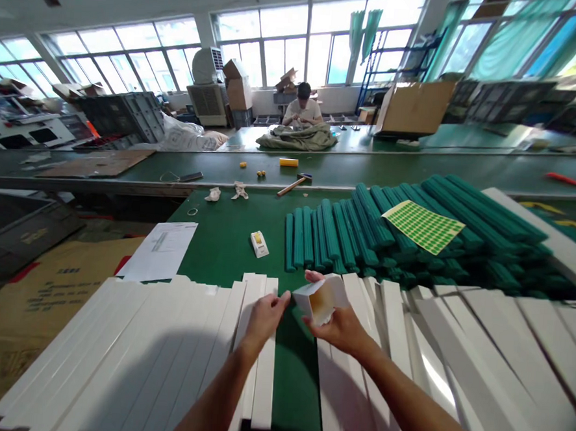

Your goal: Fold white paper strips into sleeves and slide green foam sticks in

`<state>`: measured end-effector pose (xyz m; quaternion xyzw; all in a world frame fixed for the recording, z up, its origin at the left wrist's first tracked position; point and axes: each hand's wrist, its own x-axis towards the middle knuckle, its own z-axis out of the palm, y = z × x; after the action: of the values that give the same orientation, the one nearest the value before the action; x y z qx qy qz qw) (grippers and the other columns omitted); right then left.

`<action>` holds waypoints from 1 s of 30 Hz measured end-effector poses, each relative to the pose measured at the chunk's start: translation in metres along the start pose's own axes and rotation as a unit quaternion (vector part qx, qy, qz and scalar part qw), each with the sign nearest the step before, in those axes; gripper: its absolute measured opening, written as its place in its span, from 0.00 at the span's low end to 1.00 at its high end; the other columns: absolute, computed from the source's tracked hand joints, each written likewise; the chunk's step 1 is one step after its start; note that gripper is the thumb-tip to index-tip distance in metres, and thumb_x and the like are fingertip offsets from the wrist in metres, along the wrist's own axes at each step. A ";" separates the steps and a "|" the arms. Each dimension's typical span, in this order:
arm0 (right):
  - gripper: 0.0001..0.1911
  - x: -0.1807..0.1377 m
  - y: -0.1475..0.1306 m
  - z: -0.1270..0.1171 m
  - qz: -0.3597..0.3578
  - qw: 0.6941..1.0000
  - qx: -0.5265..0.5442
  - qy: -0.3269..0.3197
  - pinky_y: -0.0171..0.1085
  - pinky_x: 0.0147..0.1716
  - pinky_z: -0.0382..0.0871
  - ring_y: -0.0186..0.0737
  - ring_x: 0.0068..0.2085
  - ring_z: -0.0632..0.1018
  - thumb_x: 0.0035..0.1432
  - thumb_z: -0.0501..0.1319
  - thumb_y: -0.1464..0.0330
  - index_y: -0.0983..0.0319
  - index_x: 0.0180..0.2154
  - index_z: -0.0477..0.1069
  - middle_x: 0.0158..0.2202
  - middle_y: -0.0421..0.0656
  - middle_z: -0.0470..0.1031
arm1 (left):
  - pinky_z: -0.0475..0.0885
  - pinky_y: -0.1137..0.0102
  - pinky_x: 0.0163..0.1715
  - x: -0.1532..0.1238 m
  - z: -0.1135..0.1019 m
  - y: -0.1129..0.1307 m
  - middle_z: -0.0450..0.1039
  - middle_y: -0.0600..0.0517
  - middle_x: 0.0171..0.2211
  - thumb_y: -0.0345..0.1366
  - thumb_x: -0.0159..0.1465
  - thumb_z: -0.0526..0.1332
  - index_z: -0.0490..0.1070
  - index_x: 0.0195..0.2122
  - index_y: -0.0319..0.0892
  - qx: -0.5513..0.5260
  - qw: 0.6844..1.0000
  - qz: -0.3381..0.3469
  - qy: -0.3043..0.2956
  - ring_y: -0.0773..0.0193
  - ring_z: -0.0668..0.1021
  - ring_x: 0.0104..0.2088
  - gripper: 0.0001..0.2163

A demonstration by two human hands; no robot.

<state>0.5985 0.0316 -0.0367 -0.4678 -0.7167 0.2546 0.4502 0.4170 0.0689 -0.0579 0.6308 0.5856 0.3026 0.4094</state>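
Observation:
My right hand (340,326) is closed around the open end of a long white carton (322,298), whose brown inside shows. My left hand (266,316) is just left of it, fingers curled and thumb stretched toward the carton's mouth, resting over a stack of flat white cartons (255,343). Beyond the hands lies a heap of teal rolled items (345,235). A sheet of green sticker dots (423,226) rests on top of the heap.
More white cartons (479,357) fan out to the right on the green table (228,241). A small white box (259,244) and a paper sheet (161,250) lie further back. Another person (302,107) sits at a far bench. A hammer (294,183) lies there.

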 end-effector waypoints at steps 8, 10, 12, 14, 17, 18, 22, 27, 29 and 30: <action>0.21 0.053 -0.025 -0.037 0.023 0.962 0.049 -0.266 0.33 0.45 0.70 0.40 0.43 0.76 0.51 0.65 0.63 0.65 0.47 0.71 0.43 0.43 0.76 | 0.64 0.58 0.59 0.012 -0.031 0.061 0.63 0.41 0.61 0.44 0.45 0.73 0.62 0.60 0.43 -0.065 0.958 0.242 -0.142 0.46 0.67 0.60 0.41; 0.26 0.063 -0.012 -0.041 0.031 0.945 0.049 -0.322 0.34 0.47 0.69 0.41 0.44 0.76 0.49 0.68 0.60 0.64 0.48 0.71 0.44 0.43 0.76 | 0.70 0.60 0.53 0.016 -0.027 0.062 0.70 0.42 0.55 0.42 0.45 0.73 0.65 0.56 0.41 -0.120 0.964 0.200 -0.128 0.49 0.74 0.54 0.36; 0.29 0.071 0.014 -0.046 0.072 0.950 0.017 -0.303 0.38 0.51 0.68 0.43 0.48 0.76 0.51 0.67 0.58 0.64 0.53 0.69 0.47 0.46 0.75 | 0.75 0.64 0.44 0.021 -0.024 0.057 0.74 0.43 0.48 0.41 0.46 0.73 0.67 0.52 0.39 -0.179 0.969 0.137 -0.096 0.54 0.78 0.45 0.32; 0.29 0.077 0.051 -0.047 0.136 0.969 -0.112 -0.172 0.45 0.56 0.63 0.48 0.54 0.72 0.56 0.63 0.60 0.66 0.57 0.65 0.52 0.53 0.72 | 0.76 0.68 0.36 0.026 -0.022 0.052 0.77 0.46 0.41 0.40 0.46 0.72 0.67 0.47 0.38 -0.214 0.973 0.081 -0.045 0.59 0.79 0.37 0.28; 0.34 0.082 0.106 -0.039 0.214 0.904 -0.369 -0.002 0.60 0.59 0.50 0.60 0.62 0.61 0.57 0.63 0.60 0.66 0.61 0.60 0.61 0.62 0.60 | 0.75 0.70 0.31 0.031 -0.020 0.053 0.77 0.50 0.34 0.38 0.46 0.72 0.68 0.41 0.39 -0.211 0.976 0.056 0.026 0.63 0.78 0.31 0.23; 0.36 0.083 0.120 -0.035 0.220 0.878 -0.424 0.002 0.63 0.58 0.47 0.62 0.63 0.59 0.56 0.64 0.59 0.64 0.62 0.59 0.62 0.63 0.58 | 0.75 0.71 0.30 0.032 -0.019 0.055 0.76 0.51 0.33 0.38 0.46 0.72 0.67 0.39 0.40 -0.204 0.976 0.061 0.047 0.63 0.78 0.30 0.21; 0.26 0.083 0.149 -0.025 0.182 0.857 -0.483 0.003 0.62 0.56 0.47 0.59 0.60 0.62 0.59 0.61 0.61 0.56 0.59 0.64 0.57 0.57 0.66 | 0.74 0.72 0.27 0.034 -0.012 0.064 0.76 0.53 0.33 0.38 0.47 0.72 0.65 0.39 0.42 -0.155 0.977 0.095 0.108 0.64 0.78 0.29 0.22; 0.19 0.105 0.121 -0.059 0.192 0.871 -0.450 0.047 0.45 0.47 0.62 0.48 0.46 0.73 0.63 0.54 0.70 0.65 0.55 0.69 0.43 0.54 0.75 | 0.73 0.74 0.26 0.038 -0.005 0.061 0.77 0.53 0.31 0.43 0.48 0.72 0.67 0.37 0.42 -0.096 0.978 0.123 0.141 0.64 0.78 0.28 0.20; 0.20 0.112 0.089 -0.096 0.214 0.866 -0.440 0.098 0.42 0.40 0.64 0.46 0.39 0.75 0.65 0.52 0.70 0.73 0.56 0.66 0.40 0.57 0.76 | 0.73 0.74 0.27 0.040 -0.004 0.060 0.76 0.53 0.30 0.44 0.48 0.71 0.68 0.37 0.42 -0.083 0.976 0.130 0.153 0.64 0.78 0.28 0.20; 0.21 0.113 0.069 -0.119 0.238 0.871 -0.402 0.155 0.41 0.35 0.63 0.42 0.34 0.75 0.65 0.52 0.68 0.72 0.55 0.66 0.37 0.56 0.76 | 0.73 0.74 0.27 0.041 -0.004 0.059 0.76 0.53 0.30 0.45 0.48 0.71 0.68 0.38 0.43 -0.079 0.975 0.133 0.159 0.64 0.78 0.28 0.20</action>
<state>0.7163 0.1566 0.0101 -0.7982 -0.5450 -0.0319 0.2546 0.4482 0.1108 -0.0088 0.6125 0.5284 0.4958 0.3160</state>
